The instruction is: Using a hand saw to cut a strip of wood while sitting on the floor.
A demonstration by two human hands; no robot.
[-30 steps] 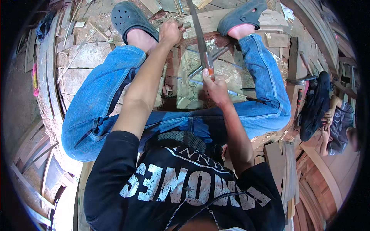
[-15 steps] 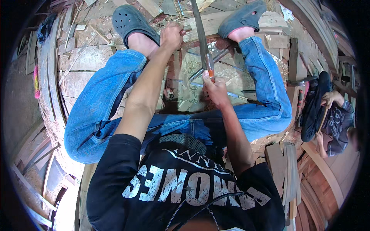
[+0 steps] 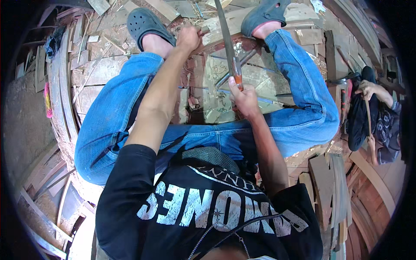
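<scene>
My right hand [image 3: 245,100] is closed round the orange-brown handle of a long dark-bladed knife [image 3: 226,34], thumb lying along the handle. The blade points away from me and runs out at the far edge of the picture. Farther out, beside my left shoe, my left hand [image 3: 189,39] is closed on a small piece of wood [image 3: 204,30], whose end sticks out to the right of the fist. Beyond both hands a long curved board [image 3: 260,21] lies across the floor. A metal tube [image 3: 248,57] rests on the floor just right of the knife handle.
My legs are spread around the work spot, with a grey clog [image 3: 147,27] and another clog [image 3: 265,18] on my feet. Offcuts and chips litter the wooden floor [image 3: 102,69]. Stacked boards [image 3: 338,186] stand lower right. Another person's hand [image 3: 368,89] grips a stick at far right.
The view has shifted slightly. The knife and both hands keep nearly the same places, and both grips look unchanged. At the right, the other person's hands have moved a little.
</scene>
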